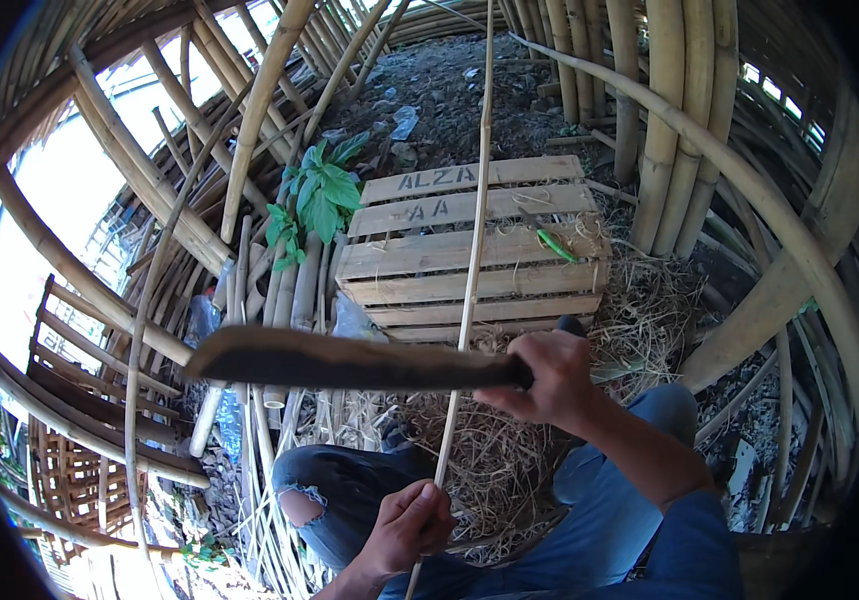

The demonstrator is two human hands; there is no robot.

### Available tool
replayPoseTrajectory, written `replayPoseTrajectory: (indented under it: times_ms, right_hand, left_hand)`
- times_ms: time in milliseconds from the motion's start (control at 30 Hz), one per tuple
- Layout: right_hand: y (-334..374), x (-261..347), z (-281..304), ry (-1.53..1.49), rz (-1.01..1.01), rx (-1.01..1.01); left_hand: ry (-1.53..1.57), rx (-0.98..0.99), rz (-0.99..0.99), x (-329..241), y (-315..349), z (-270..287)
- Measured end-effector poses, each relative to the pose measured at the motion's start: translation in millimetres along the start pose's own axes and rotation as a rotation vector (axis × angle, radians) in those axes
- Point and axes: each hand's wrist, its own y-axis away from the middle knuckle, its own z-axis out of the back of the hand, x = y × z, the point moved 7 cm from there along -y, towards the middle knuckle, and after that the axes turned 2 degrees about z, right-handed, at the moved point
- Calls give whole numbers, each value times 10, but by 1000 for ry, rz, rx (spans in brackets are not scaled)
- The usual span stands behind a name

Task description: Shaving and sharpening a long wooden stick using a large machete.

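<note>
My right hand (552,378) is wrapped round the handle of a machete (349,362), whose broad dark blade points left across the middle of the view. Closed on a long, thin bamboo strip (475,235), my left hand (411,522) is low in front of my lap. The strip runs from below that hand up past the far edge of the view. The blade crosses over the strip; whether they touch I cannot tell. Beyond my hands lies a slatted wooden crate (419,255), and a green-handled knife or similar slim green thing (555,246) rests on its top.
Dry shavings (494,455) cover the ground between my knees. Bamboo poles (684,130) stand at the right, with a curved pole (719,160) crossing them. A leafy green plant (324,195) grows left of the crate, near stacked bamboo (301,290). A woven basket (79,475) is at far left.
</note>
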Motion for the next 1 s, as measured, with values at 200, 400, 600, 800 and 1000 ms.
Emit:
replayPoseTrajectory:
  times_ms: [200,400,600,800,1000]
  right_hand:
    - [-40,-135,68,70,75,-11]
    - [-47,-393,174,17,-173,-70]
    - [-77,46,132,62,158,-4]
    - [36,-708,154,23,-357,-40]
    - [-62,-273,153,57,22,-78]
  left_hand:
    - [-54,20,15,40,117,43]
    - [-5,-139,13,120,180,56]
    - [-27,-154,13,75,187,58]
    - [-89,-180,28,307,320,283]
    - [-142,-272,102,287,319,364]
